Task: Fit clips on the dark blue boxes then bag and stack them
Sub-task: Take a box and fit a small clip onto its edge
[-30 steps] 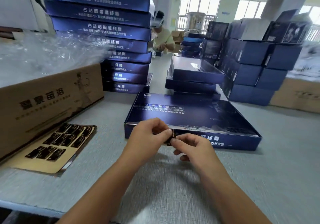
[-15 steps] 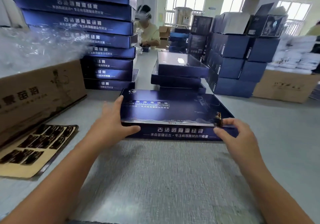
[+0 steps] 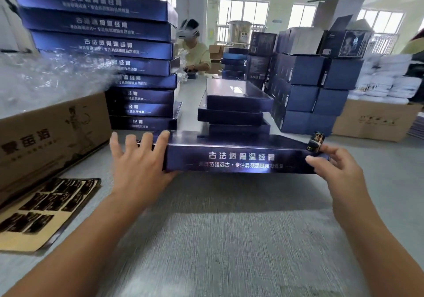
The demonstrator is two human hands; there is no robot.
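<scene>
Head view: box [image 3: 238,159] now raised off bench [image 3: 229,239]; left hand [image 3: 140,161] splayed flat, right hand [image 3: 332,166] pinching corner beside clip [image 3: 317,140]; clip looks fitted, bagging next.

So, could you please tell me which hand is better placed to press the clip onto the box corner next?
The right hand: it already sits at the corner of the dark blue box where the clip stands. The left hand lies open on the opposite end, steadying the box.
</scene>
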